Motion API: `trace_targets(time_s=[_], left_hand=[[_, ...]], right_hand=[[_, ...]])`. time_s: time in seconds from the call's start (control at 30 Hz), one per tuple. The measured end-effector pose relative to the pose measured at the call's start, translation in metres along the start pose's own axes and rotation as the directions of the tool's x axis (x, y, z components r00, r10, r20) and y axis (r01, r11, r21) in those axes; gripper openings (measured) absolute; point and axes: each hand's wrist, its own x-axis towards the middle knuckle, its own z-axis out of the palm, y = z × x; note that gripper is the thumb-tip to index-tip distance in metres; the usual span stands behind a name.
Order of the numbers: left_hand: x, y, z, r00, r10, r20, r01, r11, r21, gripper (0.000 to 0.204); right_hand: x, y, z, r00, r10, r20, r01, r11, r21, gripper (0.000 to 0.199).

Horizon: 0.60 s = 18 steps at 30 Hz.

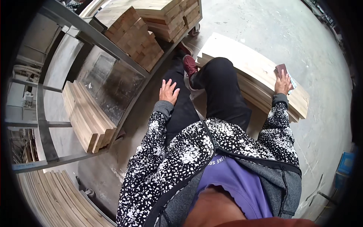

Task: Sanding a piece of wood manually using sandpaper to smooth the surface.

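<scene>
On the top board of a low stack of pale wooden boards (242, 55), my right hand (282, 84) presses down toward the near right end. Under its fingers is a reddish-brown piece of sandpaper (280, 68), its far edge sticking out past the fingertips. A light blue and white patch (292, 83) shows beside that hand; whether it belongs to the sandpaper I cannot tell. My left hand (169, 92) lies on my left thigh in black trousers, fingers spread, holding nothing.
To the left stands a metal-framed cart (128, 60) loaded with a block of stacked timber (132, 38) and several leaning boards (89, 117). More long boards (60, 196) lie at the lower left. A caster wheel (194, 30) sits near my red shoe. Concrete floor (321, 94) stretches right.
</scene>
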Motion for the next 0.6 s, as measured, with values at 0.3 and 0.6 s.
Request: trace_targets(time_s=[0.3,0.6], left_hand=[[-0.038,0.005,-0.008,0.994,0.075,0.086,-0.075,0.997,0.002,0.043],[-0.035,0.030,-0.013,0.979,0.028,0.202,-0.044,0.996,0.076,0.048]], right_hand=[[-0.016,-0.003,-0.013,0.999,0.012,0.037,-0.015,0.998,0.063,0.045],[-0.014,-0.009,-0.020,0.997,0.022,0.074,-0.025,0.999,0.045,0.044]])
